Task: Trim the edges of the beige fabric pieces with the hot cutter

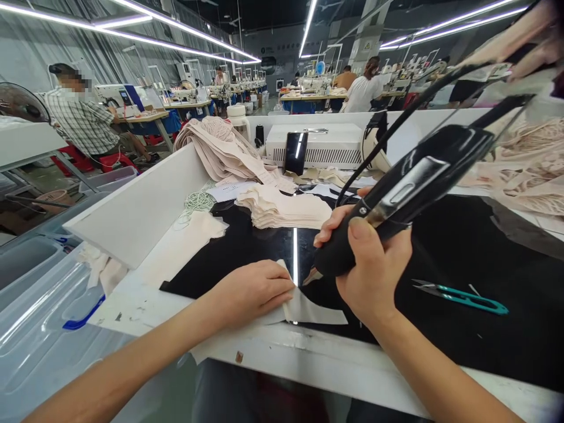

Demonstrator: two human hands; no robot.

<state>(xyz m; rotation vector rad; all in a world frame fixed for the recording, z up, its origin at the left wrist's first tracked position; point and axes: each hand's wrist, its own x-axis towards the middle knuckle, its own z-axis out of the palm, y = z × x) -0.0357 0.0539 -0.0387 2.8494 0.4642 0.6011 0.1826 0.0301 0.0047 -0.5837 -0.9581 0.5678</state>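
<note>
My right hand (374, 264) is wrapped round a black handheld tool (409, 182) with a metal plate and a cable, held above the work surface. Its rounded lower end hangs over a glossy dark strip with a bright reflection. To the left, my left hand (255, 291) has its fingers together, pressed on a small cream fabric piece (319, 308) near the table's front edge. Just behind lies a stack of cream fabric pieces (286, 207) on black material (202, 252). Teal thread snips (467, 298) rest on the black material at the right.
A white side panel (141, 205) and clear plastic bins (44, 317) stand at the left. Pink fabric (215, 147) is heaped behind, beside a phone (295, 153) leaning on a white vented box (335, 144). Another person's hand (524, 44) is at the upper right.
</note>
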